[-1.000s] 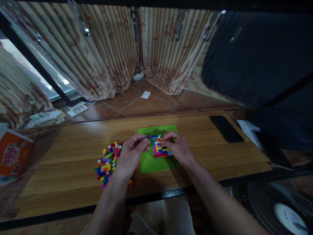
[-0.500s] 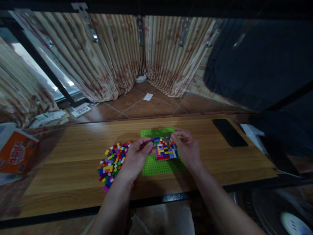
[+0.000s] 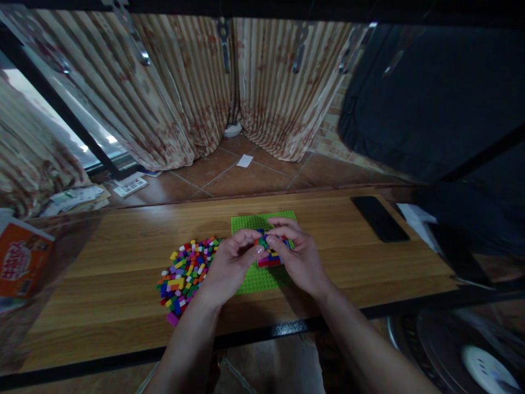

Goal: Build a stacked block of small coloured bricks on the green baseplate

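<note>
A green studded baseplate lies on the wooden table. On it sits a block of small multicoloured bricks, mostly covered by my hands. My left hand and my right hand meet over that block, fingertips pinched together on the bricks at its top. Whether a loose brick is between the fingers cannot be told. A heap of loose coloured bricks lies just left of my left hand.
A black phone lies at the table's far right, with white paper beside it. An orange box stands at the left edge. Beyond the table are a tiled floor, curtains and scattered papers. A fan sits lower right.
Both hands have closed in from the sides of the brick block and now meet over its top, hiding most of it. The camera view shifted slightly.
</note>
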Demonstrator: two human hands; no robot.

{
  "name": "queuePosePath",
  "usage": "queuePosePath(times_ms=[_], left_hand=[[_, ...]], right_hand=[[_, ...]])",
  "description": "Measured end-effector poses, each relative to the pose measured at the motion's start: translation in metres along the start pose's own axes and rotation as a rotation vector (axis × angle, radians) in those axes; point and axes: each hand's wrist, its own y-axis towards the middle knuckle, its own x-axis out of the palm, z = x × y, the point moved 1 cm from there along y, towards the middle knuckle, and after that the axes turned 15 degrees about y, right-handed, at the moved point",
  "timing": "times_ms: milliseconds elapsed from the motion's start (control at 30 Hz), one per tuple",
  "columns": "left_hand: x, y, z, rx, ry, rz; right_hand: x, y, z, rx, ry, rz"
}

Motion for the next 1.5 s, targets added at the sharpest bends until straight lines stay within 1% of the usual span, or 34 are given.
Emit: queuePosePath(times_ms=[300,600,733,833,933,1067,1133,1267,1500], left_hand=[[-0.001,0.002,-0.003,0.111,0.074,-0.039],[-0.002,0.001,-0.005,0.109,0.1,-0.033],[-0.008,0.002,-0.004,0.056,0.124,0.01],[-0.012,0.002,-0.001,-0.019,0.14,0.101],[-0.015,0.002,-0.001,-0.078,0.16,0.188],[-0.015,0.003,-0.003,-0.121,0.184,0.242],[-0.014,0.004,-0.004,-0.115,0.185,0.241],[-0.012,0.004,-0.006,-0.093,0.165,0.195],[-0.014,0.004,-0.009,-0.103,0.184,0.2]], right_hand=[[-0.003,0.001,-0.005,0.01,0.059,-0.047],[-0.006,0.003,-0.002,-0.008,0.085,-0.028],[-0.015,0.005,0.003,-0.045,-0.047,0.017],[-0.02,0.004,0.005,-0.092,-0.209,0.029],[-0.018,0.002,0.005,-0.127,-0.369,-0.024],[-0.01,0.0,0.007,-0.15,-0.508,-0.107],[-0.008,0.0,0.009,-0.154,-0.543,-0.115],[-0.005,0.002,0.013,-0.159,-0.561,-0.085],[-0.002,0.004,0.014,-0.037,-0.477,0.029]])
